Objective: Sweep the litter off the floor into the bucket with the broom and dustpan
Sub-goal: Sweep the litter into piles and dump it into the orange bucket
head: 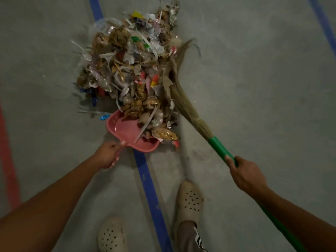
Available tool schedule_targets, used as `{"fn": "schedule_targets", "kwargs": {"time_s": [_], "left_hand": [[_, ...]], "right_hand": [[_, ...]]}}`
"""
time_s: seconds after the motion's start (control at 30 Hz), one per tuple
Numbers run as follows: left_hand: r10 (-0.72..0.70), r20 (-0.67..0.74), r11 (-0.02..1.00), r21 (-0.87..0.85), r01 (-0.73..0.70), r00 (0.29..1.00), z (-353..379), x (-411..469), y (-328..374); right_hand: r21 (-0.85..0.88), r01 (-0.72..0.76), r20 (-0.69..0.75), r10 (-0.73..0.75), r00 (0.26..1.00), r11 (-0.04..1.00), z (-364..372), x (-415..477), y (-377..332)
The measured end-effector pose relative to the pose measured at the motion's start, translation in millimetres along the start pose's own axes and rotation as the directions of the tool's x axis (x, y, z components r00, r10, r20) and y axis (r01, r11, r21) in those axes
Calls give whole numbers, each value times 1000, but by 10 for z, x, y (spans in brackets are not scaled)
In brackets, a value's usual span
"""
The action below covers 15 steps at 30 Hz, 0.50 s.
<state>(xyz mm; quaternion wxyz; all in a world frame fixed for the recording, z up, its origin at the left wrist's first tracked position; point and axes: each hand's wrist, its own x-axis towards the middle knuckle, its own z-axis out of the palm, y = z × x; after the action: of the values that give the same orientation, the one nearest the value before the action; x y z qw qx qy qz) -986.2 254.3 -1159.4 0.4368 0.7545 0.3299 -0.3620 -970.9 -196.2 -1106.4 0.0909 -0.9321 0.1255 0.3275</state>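
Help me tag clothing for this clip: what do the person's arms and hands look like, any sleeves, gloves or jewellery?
The left arm and right arm are bare to the frame's edge: no sleeves. The left hand and right hand wear no gloves; no watch, ring or bracelet shows, though the picture is somewhat blurred.

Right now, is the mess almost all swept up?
Not yet. Done: the litter is gathered in one heap, and a little lies on the pink dustpan. In hand: the left hand grips the dustpan's handle, and the right hand grips the green broom, its bristles against the heap's right side. Left: most of the heap lies on the floor, and the bucket is not in view.
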Motion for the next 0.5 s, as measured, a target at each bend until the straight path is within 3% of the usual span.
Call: {"fn": "schedule_targets", "kwargs": {"time_s": [0.17,0.27,0.33,0.5], "left_hand": [[-60,6,997,-45,60,998,48,-31,7],[-79,8,996,-46,79,997,91,21,21],[-95,15,995,-37,95,995,126,74,27],[-105,29,993,-60,107,994,258,173,135]], "right_hand": [[214,-174,-38,186,982,961,-98,-70,91],[341,-290,68,284,956,894,-128,122,-167],[351,-287,131,256,958,892,-108,238,-469],[241,-121,235,64,970,963,44,190,-1186]]}}
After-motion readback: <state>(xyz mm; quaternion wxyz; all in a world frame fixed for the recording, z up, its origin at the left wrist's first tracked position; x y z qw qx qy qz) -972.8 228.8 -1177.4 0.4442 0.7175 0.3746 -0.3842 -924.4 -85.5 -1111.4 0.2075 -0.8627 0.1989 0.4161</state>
